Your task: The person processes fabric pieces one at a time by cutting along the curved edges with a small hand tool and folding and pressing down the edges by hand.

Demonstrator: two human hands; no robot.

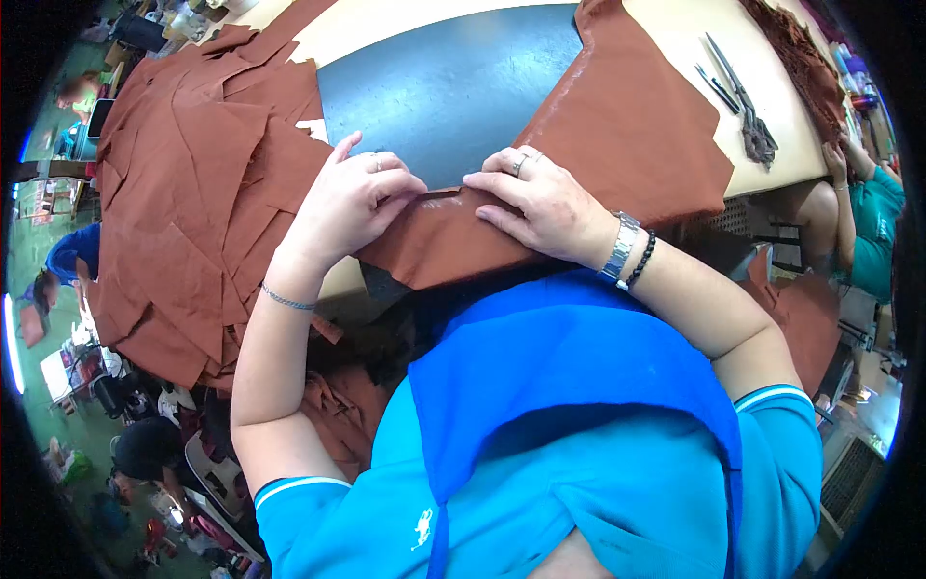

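A rust-brown cloth piece (632, 135) lies over the right and front edges of a dark, shiny board (449, 87). At the board's front edge, my left hand (371, 198) pinches the cloth's folded rim between thumb and finger, its little finger raised. Just to the right, my right hand (545, 203) is closed on the same rim, with the thumb below and the fingers on top. Between the two hands a short stretch of narrow fold shows, with pale marks on the cloth. The cloth's front part hangs toward the blue apron.
Many brown cloth pieces (183, 193) are heaped at the left. Large scissors (748, 116) and a slim dark tool (717, 89) lie on the pale table (675, 34) at the right. A co-worker in green (873, 232) sits at the far right, with others at the left.
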